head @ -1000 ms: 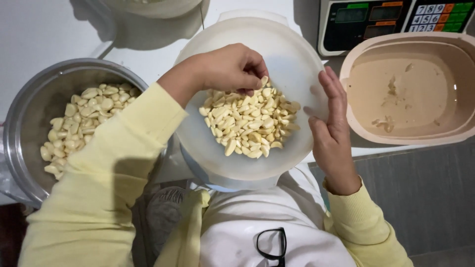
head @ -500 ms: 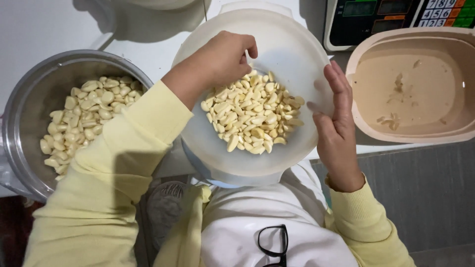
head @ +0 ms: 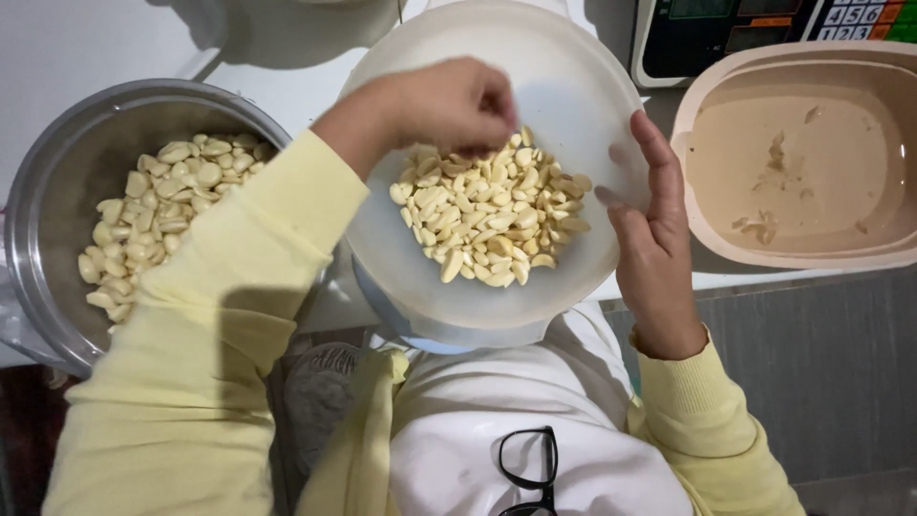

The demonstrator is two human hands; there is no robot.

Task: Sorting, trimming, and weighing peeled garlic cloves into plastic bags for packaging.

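Head view: peeled garlic cloves [head: 492,215], pale cream, heaped in white bowl [head: 583,76] at desk edge. Left hand [head: 449,103] fingers bunched over heap, pinch contents unclear. Right hand [head: 654,239] fingers together, flat against rim.

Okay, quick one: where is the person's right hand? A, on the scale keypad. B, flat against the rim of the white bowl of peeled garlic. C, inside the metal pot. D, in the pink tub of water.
B: the right hand lies open against the white bowl edge, beside the garlic cloves.
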